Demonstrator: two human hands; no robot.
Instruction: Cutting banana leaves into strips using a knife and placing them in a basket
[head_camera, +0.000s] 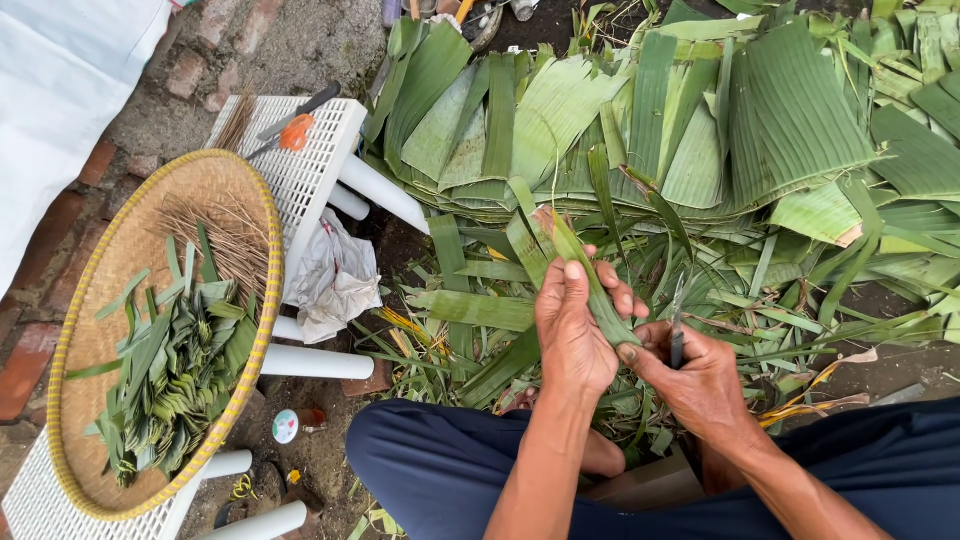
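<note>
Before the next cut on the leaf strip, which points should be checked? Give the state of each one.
1. Left hand grips the leaf strip: ok.
2. Right hand holds the small blade: ok.
3. Left fingers away from the blade edge: cannot tell, the hands are close together.
4. Round woven tray beside the person, with space for more folded pieces: ok.
5. Stock of banana leaves ahead: ok.

Two hands, left hand (572, 335) and right hand (695, 380). One round woven tray (70, 350), one white stool (310, 170) lying tipped, one pair of scissors (290, 128) (orange handle), one crumpled bag (335, 280). Banana leaves (780, 120): too many to count.
</note>
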